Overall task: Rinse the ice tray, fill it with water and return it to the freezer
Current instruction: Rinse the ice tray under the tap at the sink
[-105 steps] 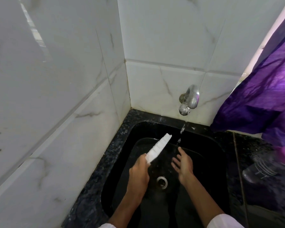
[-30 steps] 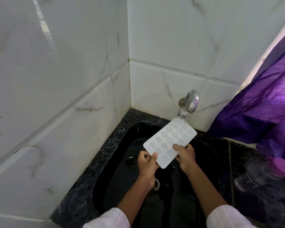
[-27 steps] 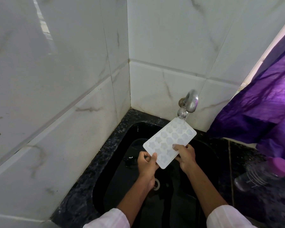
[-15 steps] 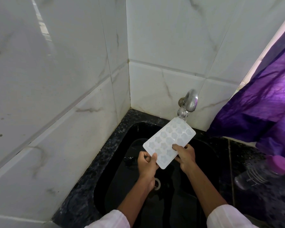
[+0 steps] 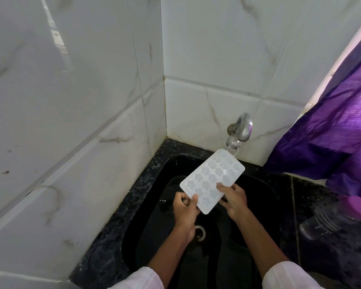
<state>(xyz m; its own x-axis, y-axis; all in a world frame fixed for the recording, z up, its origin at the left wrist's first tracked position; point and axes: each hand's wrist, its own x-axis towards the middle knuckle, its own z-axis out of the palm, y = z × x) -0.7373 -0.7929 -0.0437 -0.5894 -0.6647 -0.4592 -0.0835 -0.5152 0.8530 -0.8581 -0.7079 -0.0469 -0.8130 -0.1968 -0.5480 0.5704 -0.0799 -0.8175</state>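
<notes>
A white ice tray (image 5: 214, 177) with star and round moulds is held face up over the black sink (image 5: 263, 197), its far corner right under the metal tap (image 5: 239, 131). Water runs from the tap onto that far corner. My left hand (image 5: 184, 207) pinches the tray's near left edge, thumb on top. My right hand (image 5: 232, 198) grips the near right edge, thumb across the moulds.
The sink's drain (image 5: 199, 231) lies below my left wrist. White marble tiles (image 5: 92, 101) wall the left and back. A purple curtain (image 5: 331, 134) hangs at the right. A clear bottle with a purple cap (image 5: 331, 217) lies on the black counter (image 5: 321, 257) at the right.
3.5 s ago my left hand alone held the tray on edge while the right was open under the stream. Over the last second both hands hold it flat under the tap, barely moving.
</notes>
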